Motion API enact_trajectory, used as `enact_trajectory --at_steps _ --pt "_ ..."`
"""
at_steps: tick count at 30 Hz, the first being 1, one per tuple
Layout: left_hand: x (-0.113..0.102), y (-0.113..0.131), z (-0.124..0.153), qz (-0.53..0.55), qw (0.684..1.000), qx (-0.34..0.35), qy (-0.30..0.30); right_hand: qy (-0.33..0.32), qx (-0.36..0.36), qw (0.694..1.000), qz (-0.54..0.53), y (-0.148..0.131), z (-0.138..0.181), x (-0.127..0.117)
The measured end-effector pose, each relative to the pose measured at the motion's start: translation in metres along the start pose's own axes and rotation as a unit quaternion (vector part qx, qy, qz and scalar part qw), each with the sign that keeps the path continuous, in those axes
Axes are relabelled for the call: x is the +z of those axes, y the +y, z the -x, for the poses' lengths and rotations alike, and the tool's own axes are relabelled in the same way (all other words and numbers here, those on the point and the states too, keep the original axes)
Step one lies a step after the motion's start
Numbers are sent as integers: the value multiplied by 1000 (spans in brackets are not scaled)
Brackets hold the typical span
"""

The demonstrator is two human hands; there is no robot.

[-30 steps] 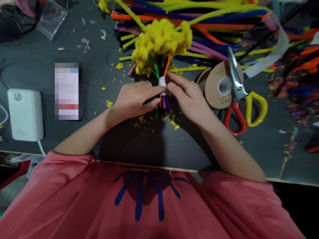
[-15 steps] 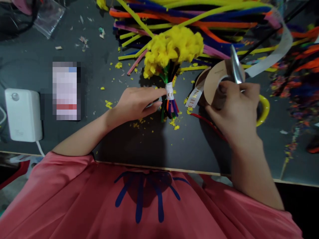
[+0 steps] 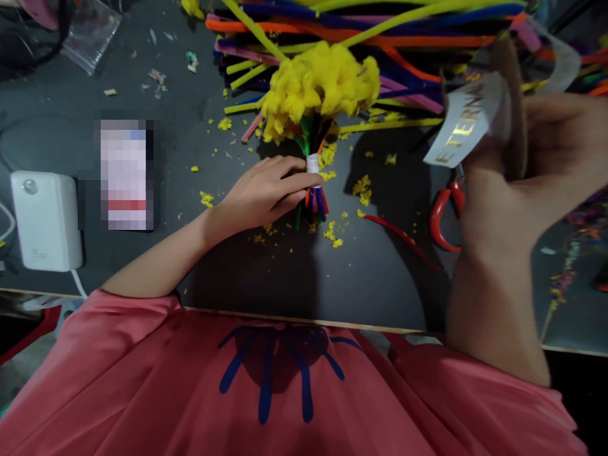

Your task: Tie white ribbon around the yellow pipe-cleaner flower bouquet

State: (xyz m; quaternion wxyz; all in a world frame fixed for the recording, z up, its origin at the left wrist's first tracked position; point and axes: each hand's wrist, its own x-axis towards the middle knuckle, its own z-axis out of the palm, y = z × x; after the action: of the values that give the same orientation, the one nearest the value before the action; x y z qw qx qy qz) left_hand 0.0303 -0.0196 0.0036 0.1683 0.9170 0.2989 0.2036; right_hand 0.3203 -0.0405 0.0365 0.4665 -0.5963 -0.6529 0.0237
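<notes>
A bunch of yellow pipe-cleaner flowers lies on the dark table, its coloured stems bound with a white band. My left hand is closed around the stems just below that band. My right hand is raised above the table at the right, blurred, gripping a brown cardboard ribbon spool. A loose end of white ribbon with gold lettering hangs from the spool.
Red-handled scissors lie under my right hand. A heap of coloured pipe cleaners fills the far edge. A white box and a phone sit at the left. Yellow fluff crumbs are scattered about.
My right hand left the stems, went to the spool by the scissors and lifted it off the table. My left hand stayed holding the stems.
</notes>
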Motion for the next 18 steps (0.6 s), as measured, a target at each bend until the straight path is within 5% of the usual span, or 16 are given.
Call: enact_trajectory --at_steps 8,15,18 --pt "-18 25 2 94 990 -77 76 -171 -30 984 44 -50 26 -7" --pt "-4 49 3 -125 986 -31 103 -215 -87 971 60 -62 32 7" --pt "-8 49 2 -83 991 -34 96 -232 -90 967 62 -61 32 9"
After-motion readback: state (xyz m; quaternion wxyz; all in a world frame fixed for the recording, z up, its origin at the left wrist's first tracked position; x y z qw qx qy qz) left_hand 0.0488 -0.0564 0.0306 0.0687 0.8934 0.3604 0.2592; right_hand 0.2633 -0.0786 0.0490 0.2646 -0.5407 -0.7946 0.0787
